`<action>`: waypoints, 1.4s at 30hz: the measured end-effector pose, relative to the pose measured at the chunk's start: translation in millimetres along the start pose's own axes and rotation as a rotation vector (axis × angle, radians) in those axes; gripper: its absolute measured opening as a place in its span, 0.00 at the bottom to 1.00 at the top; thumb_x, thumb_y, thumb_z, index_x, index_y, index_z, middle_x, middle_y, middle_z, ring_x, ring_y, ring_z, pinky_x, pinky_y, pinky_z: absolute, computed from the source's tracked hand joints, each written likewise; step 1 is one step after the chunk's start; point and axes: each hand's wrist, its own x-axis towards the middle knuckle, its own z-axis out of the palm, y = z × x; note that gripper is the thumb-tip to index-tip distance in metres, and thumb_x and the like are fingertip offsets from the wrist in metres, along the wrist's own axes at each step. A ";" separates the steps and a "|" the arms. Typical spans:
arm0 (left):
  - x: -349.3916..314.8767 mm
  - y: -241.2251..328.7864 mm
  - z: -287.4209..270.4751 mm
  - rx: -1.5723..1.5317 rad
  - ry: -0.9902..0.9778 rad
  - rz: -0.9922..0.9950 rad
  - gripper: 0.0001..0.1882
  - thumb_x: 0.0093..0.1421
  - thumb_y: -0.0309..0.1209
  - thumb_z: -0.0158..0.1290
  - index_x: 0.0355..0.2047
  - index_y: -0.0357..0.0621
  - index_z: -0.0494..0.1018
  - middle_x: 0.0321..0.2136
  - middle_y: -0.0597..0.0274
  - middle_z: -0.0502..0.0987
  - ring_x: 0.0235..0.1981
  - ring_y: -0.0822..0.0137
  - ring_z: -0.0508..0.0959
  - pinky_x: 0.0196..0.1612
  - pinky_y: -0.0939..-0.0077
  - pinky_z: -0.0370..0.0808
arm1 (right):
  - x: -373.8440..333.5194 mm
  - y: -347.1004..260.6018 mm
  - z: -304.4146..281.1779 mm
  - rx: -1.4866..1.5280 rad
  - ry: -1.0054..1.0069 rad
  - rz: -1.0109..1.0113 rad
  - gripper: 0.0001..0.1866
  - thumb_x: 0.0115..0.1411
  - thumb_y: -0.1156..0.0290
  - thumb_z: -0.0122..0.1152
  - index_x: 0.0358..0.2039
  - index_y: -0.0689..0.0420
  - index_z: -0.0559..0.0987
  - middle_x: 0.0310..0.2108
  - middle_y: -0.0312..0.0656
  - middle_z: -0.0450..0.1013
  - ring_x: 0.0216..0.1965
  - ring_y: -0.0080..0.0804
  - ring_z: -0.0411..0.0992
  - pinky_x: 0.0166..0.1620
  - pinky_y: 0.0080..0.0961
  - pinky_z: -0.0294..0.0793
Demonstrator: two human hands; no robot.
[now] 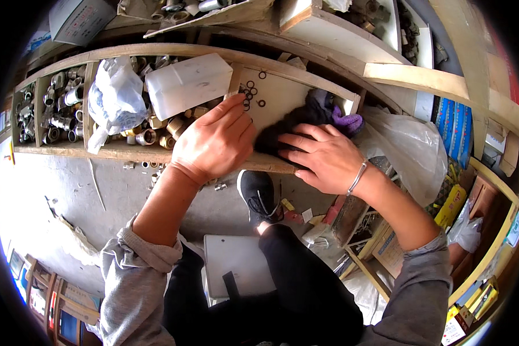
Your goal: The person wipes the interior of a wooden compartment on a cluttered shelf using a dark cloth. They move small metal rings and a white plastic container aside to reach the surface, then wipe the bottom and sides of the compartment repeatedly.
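Note:
Several small dark rings lie on the pale bottom of a compartment in a long wooden tray. My left hand reaches in beside them, thumb and fingers drawn together at the rings' near edge. Whatever sits between its fingertips is too small or hidden to make out. To the right, a crumpled black cloth with a purple part fills the end of the same compartment. My right hand, a bracelet at its wrist, lies over the cloth with fingers stretched and apart.
Metal fittings fill the tray's left compartments. A plastic bag and a white plastic box rest on them. Clear plastic sheeting hangs at the right. A few loose fittings lie on the floor near my shoe.

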 end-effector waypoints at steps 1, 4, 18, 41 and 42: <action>-1.6 -0.4 -0.6 0.002 -0.019 -0.005 0.08 0.46 0.31 0.55 0.26 0.42 0.72 0.32 0.59 0.75 0.47 0.58 0.76 0.62 0.64 0.67 | 3.7 0.7 -4.7 -0.009 -0.079 0.002 0.20 0.54 0.63 0.62 0.49 0.48 0.79 0.56 0.33 0.70 0.57 0.35 0.64 0.56 0.33 0.64; -0.7 -3.2 1.4 0.009 -0.014 0.012 0.07 0.46 0.30 0.55 0.26 0.41 0.72 0.33 0.58 0.75 0.47 0.57 0.76 0.61 0.64 0.68 | 12.5 10.9 -12.0 -0.137 -0.203 -0.013 0.12 0.51 0.64 0.61 0.37 0.49 0.82 0.45 0.32 0.74 0.49 0.33 0.67 0.49 0.30 0.67; -4.5 -2.8 5.3 0.019 0.038 -0.001 0.08 0.46 0.30 0.55 0.26 0.41 0.72 0.34 0.59 0.76 0.48 0.57 0.76 0.61 0.65 0.68 | 17.0 21.0 -17.2 -0.335 -0.396 -0.006 0.21 0.44 0.68 0.63 0.43 0.38 0.83 0.55 0.33 0.70 0.52 0.40 0.69 0.55 0.41 0.67; -1.3 -2.5 5.8 0.016 0.061 0.015 0.08 0.48 0.33 0.53 0.26 0.42 0.72 0.32 0.60 0.75 0.48 0.58 0.75 0.62 0.68 0.66 | -71.5 3.1 -110.9 0.205 -0.561 0.441 0.25 0.48 0.58 0.56 0.50 0.41 0.79 0.42 0.48 0.76 0.40 0.49 0.76 0.43 0.42 0.73; -1.4 -2.0 6.2 0.018 0.057 0.017 0.08 0.48 0.32 0.53 0.26 0.42 0.72 0.32 0.60 0.75 0.48 0.58 0.75 0.62 0.68 0.66 | -56.5 -5.5 -119.1 0.082 -0.454 0.421 0.25 0.50 0.60 0.56 0.51 0.40 0.78 0.38 0.48 0.74 0.36 0.48 0.76 0.38 0.45 0.73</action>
